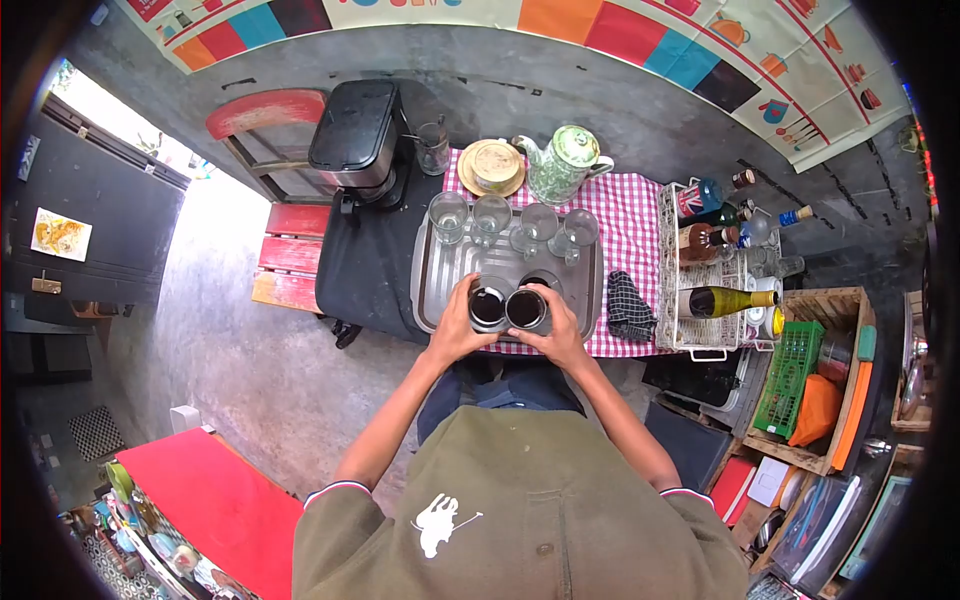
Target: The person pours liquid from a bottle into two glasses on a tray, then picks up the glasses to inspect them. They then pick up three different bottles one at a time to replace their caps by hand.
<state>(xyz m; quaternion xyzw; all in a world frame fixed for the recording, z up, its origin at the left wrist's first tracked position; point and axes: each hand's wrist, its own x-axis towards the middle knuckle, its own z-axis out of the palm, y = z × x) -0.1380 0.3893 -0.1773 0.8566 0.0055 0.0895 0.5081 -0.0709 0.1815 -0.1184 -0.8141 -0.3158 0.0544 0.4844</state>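
Observation:
My left hand is wrapped round a glass of dark liquid. Its neighbour, a second glass of dark liquid, is held in my right hand. The two glasses are side by side over the front edge of a metal tray. Just behind the second glass, another glass with dark contents is partly hidden by my right hand. Several clear glasses stand along the tray's back part.
Behind the tray are a green patterned pot and a round wooden item. A coffee machine stands back left. A dark checked cloth and a white bottle rack are right. A red-topped surface is lower left.

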